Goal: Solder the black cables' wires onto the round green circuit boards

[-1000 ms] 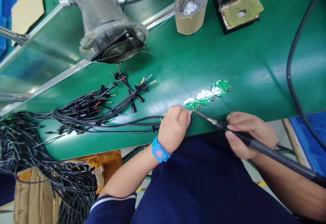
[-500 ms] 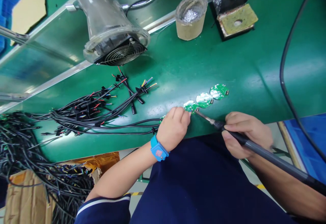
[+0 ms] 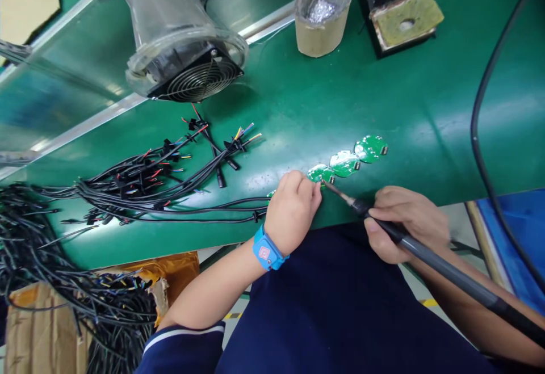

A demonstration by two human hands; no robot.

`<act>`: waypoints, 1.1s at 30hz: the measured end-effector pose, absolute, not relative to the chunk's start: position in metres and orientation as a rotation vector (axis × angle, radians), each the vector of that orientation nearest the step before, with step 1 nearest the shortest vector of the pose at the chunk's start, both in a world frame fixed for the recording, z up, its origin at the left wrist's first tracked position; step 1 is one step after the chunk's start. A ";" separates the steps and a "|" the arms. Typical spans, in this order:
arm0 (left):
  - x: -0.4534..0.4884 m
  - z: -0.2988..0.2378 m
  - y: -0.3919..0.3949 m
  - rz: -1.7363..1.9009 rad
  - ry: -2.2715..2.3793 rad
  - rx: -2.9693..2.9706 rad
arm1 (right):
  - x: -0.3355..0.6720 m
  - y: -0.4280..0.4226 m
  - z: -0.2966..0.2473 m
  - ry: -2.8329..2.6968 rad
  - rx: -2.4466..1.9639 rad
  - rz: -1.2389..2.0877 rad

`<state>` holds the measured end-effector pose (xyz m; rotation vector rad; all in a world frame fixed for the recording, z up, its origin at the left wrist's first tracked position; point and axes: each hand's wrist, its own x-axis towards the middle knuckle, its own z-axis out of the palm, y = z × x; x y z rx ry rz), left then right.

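My right hand [image 3: 406, 223] is closed round the dark handle of a soldering iron [image 3: 398, 232]. The iron's tip points left and meets the lower edge of a round green circuit board [image 3: 320, 173]. Two more such boards, a middle board [image 3: 344, 163] and an upper-right board [image 3: 371, 148], join it in a slanting row. Beside the lowest board, my left hand [image 3: 293, 206] is closed, thumb and fingers pinched at its edge. Black cables [image 3: 221, 209] run from the left to this hand, and their ends are hidden beneath it. A blue band [image 3: 268, 249] circles my left wrist.
Cable bundles with bared coloured wires [image 3: 149, 175] spread across the green bench [image 3: 298, 101]. A fume duct with a fan grille [image 3: 202, 79] hangs above. Behind stand a tub of silvery bits [image 3: 321, 28] and an iron stand with a yellow sponge [image 3: 409, 19]. A black cord [image 3: 481, 107] curves down at right.
The iron's tip has shifted slightly left along the lowest board, toward my left fingertips. The whole view has moved a little; both hands keep their grips.
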<state>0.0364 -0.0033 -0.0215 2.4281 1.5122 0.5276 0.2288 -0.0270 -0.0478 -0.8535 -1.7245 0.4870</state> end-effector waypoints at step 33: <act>0.032 -0.013 0.009 0.608 1.496 2.051 | 0.225 -0.020 -0.041 -1.784 -0.896 0.500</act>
